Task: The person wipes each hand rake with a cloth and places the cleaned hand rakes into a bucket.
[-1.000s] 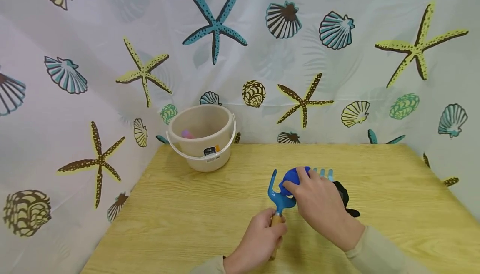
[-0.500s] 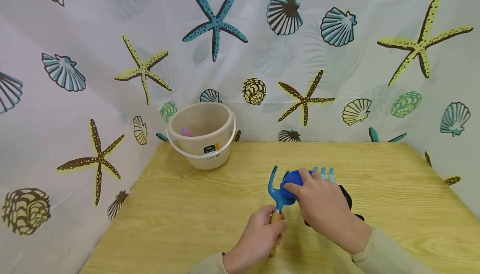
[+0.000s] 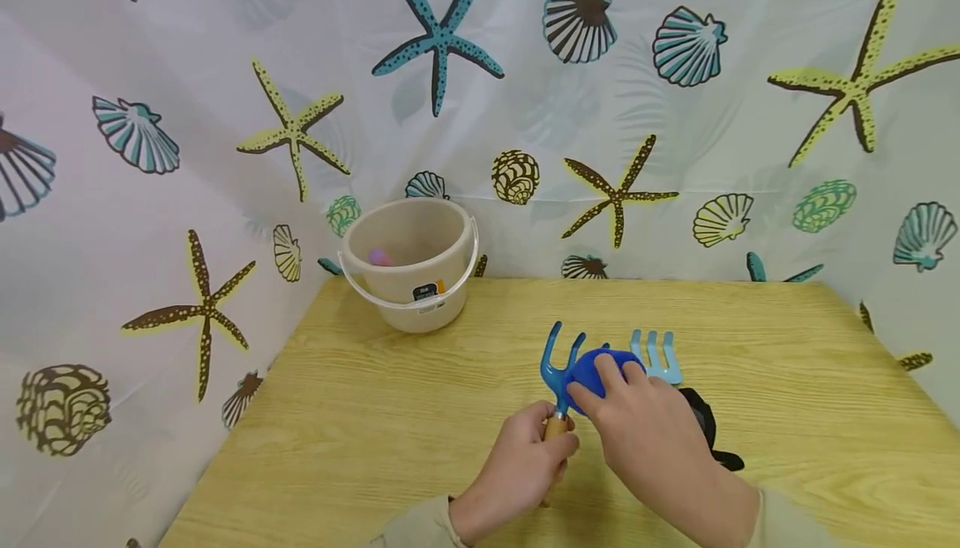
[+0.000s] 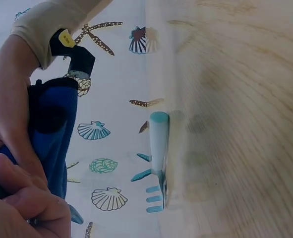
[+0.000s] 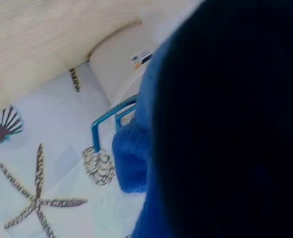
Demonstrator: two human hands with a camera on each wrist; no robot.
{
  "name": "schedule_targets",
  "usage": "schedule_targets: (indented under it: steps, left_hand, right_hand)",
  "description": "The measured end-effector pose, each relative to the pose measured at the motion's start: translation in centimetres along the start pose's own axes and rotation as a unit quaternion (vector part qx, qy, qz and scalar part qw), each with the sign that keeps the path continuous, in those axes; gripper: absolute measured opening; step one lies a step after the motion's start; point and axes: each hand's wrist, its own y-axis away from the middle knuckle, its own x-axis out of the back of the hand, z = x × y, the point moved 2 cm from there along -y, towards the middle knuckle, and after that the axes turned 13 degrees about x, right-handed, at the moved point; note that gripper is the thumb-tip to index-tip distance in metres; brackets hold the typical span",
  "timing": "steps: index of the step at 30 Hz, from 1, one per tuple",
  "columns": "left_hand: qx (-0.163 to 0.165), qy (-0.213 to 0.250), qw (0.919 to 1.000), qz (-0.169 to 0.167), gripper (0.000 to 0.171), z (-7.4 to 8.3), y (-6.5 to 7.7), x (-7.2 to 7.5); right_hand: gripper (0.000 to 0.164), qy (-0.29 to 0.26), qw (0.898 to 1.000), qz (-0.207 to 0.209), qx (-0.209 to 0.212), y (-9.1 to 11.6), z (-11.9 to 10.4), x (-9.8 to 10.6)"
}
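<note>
My left hand (image 3: pixel 521 456) grips the wooden handle (image 3: pixel 556 426) of a blue hand fork (image 3: pixel 553 374), whose tines point away from me. In the head view, my right hand (image 3: pixel 648 431) holds a blue fabric mitt (image 3: pixel 587 383) by bent fingers against the fork's head, covering part of the tines. The mitt's black cuff (image 3: pixel 701 414) shows beyond the right hand. The left wrist view has the mitt (image 4: pixel 52 129) hanging beneath the right wrist. Its dark cuff (image 5: pixel 235 124) fills much of the right wrist view, with blue tines (image 5: pixel 111 115) beside the cloth.
Beyond the right hand, a small light-blue rake (image 3: pixel 660 360) lies on the wooden table (image 3: pixel 390 414); its pale handle (image 4: pixel 159 141) shows in the left wrist view. A beige bucket (image 3: pixel 408 273) holding something pink and purple (image 3: pixel 380 257) stands at the back left. A shell-patterned curtain (image 3: pixel 465 139) borders the table.
My right hand has slid the mitt toward me along the fork's head, uncovering more tines and more of the light-blue rake. The left hand keeps its grip on the handle.
</note>
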Motion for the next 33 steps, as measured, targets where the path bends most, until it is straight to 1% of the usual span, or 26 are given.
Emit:
schedule_targets:
  steps: [4, 6, 8, 14, 18, 22, 25, 28, 30, 32, 33]
  left_hand:
    - [-0.016, -0.006, 0.9998, 0.003, 0.004, 0.0, 0.0, 0.0]
    - [-0.023, -0.012, 0.9997, -0.002, 0.004, -0.1, 0.0, -0.1]
    - [-0.027, -0.025, 0.9993, -0.006, 0.004, -0.2, 0.0, -0.2]
    - [-0.027, -0.056, 0.9980, -0.008, 0.004, -0.7, 0.3, -0.7]
    - [-0.023, -0.084, 0.9962, -0.007, 0.006, -0.8, 0.5, -1.2]
    - [-0.019, -0.092, 0.9956, 0.001, 0.005, -0.7, 0.5, -1.3]
    - [-0.022, -0.089, 0.9958, 0.006, 0.005, -0.7, 0.6, -1.3]
    - [-0.014, -0.069, 0.9975, -0.003, 0.005, -0.7, 0.8, -1.4]
    - [-0.002, -0.049, 0.9987, -0.011, 0.005, -0.7, 0.9, -1.5]
    - [0.011, -0.034, 0.9992, -0.017, 0.005, -0.7, 0.9, -1.6]
    - [0.012, -0.032, 0.9993, -0.018, 0.004, -0.6, 0.9, -1.5]
  right_hand:
    - [0.036, -0.003, 0.999, 0.032, 0.008, 0.0, -0.6, 0.2]
    - [0.037, -0.002, 0.999, 0.036, 0.004, -0.3, -0.4, 0.2]
    - [0.037, -0.002, 1.000, 0.031, -0.004, -0.7, -0.1, 0.0]
    - [0.034, 0.011, 0.999, 0.032, -0.010, -1.5, 0.6, -1.1]
    - [0.028, 0.037, 0.998, 0.040, -0.015, -2.1, 1.2, -1.5]
    - [0.025, 0.067, 0.997, 0.043, -0.020, -2.4, 1.5, -1.7]
    - [0.029, 0.090, 0.995, 0.047, -0.020, -2.4, 1.6, -1.5]
    - [0.031, 0.103, 0.993, 0.056, -0.028, -2.3, 2.1, -1.2]
    - [0.032, 0.091, 0.994, 0.055, -0.035, -2.2, 2.3, -1.0]
    - [0.033, 0.059, 0.996, 0.047, -0.039, -2.1, 2.4, -0.9]
    - [0.034, 0.040, 0.998, 0.040, -0.040, -2.0, 2.4, -0.8]
